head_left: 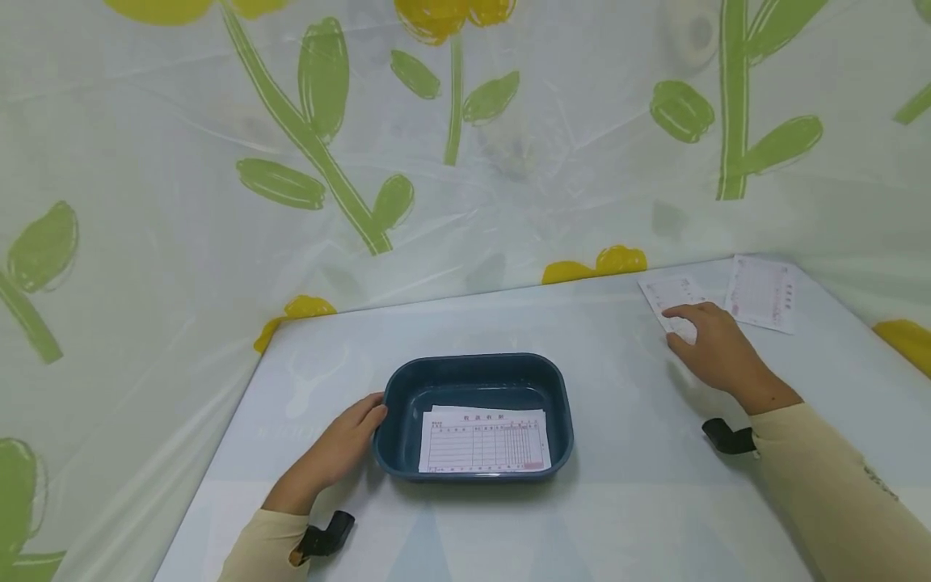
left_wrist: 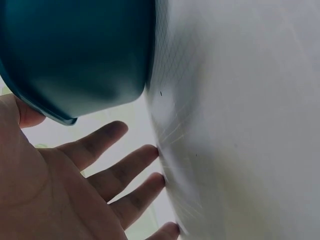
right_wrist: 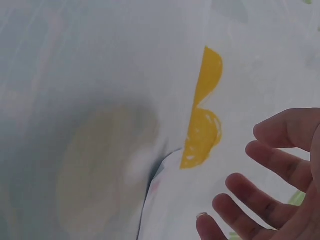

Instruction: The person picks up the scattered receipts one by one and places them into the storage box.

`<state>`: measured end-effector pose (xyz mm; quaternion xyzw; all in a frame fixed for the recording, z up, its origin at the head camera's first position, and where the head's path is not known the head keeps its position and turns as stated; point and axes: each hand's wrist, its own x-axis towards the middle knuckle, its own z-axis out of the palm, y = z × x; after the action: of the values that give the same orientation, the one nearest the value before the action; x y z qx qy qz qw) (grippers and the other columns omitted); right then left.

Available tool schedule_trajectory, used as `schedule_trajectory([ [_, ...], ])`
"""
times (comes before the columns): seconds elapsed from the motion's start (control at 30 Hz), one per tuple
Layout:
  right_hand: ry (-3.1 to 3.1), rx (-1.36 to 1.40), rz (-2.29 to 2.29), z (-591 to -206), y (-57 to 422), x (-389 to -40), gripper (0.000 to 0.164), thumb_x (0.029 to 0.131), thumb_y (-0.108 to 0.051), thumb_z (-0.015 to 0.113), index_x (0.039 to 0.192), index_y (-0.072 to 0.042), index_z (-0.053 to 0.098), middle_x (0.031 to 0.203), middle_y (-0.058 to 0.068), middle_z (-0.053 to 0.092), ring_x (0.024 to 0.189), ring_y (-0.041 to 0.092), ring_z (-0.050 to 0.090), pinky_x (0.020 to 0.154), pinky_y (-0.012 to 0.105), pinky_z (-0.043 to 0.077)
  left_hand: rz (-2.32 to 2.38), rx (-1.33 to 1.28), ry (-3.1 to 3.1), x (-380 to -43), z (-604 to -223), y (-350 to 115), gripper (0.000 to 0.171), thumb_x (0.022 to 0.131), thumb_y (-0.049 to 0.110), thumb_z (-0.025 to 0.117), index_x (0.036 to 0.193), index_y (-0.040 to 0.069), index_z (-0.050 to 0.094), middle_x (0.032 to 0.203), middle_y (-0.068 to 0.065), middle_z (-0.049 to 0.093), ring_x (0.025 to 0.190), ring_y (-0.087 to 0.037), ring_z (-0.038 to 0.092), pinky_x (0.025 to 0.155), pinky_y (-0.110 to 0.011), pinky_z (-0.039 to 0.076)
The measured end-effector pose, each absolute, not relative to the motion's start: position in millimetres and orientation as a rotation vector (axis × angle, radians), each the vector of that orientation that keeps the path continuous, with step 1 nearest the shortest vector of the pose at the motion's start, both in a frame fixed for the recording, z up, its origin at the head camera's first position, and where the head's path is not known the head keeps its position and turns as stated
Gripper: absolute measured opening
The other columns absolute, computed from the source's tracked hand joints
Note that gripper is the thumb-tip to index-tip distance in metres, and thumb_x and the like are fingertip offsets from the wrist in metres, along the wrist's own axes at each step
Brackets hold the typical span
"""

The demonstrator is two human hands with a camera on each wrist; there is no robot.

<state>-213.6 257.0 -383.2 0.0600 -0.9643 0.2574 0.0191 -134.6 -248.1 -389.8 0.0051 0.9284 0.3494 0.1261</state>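
A dark teal plastic tray [head_left: 476,373] stands on the table, with a small stack of printed paper forms [head_left: 483,443] inside it. At the tray's left side is my left hand [head_left: 338,449]; the left wrist view shows its thumb against the rim and the other fingers spread beside the wall. My right hand [head_left: 716,347] hovers over a loose printed form [head_left: 669,293], thumb and fingers apart, nothing between them. Another printed form [head_left: 762,291] lies just beyond it at the right. In the right wrist view a paper edge [right_wrist: 160,200] curls up from the table.
The table [head_left: 305,420] has a pale patterned cover. A white sheet [head_left: 182,178] with green leaves and yellow flowers hangs behind the table and down its left side. Black wrist mounts [head_left: 330,533] protrude from both sleeves.
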Motion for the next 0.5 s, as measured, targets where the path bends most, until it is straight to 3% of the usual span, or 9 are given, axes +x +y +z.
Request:
schedule_trajectory([
  [0.5, -3.034, 0.054, 0.852, -392.8, 284.8, -222.0, 0.049, 0.097, -0.013, 0.057, 0.141, 0.004, 0.045, 0.142, 0.041, 0.033, 0.130, 0.057, 0.032, 0.104, 0.072, 0.032, 1.011, 0.018, 2.710, -135.8, -390.0, -248.2, 0.059, 0.108, 0.042, 0.031, 0.151, 0.003, 0.039, 0.157, -0.020, 0.039, 0.148, -0.042, 0.031, 0.117, -0.061, 0.027],
])
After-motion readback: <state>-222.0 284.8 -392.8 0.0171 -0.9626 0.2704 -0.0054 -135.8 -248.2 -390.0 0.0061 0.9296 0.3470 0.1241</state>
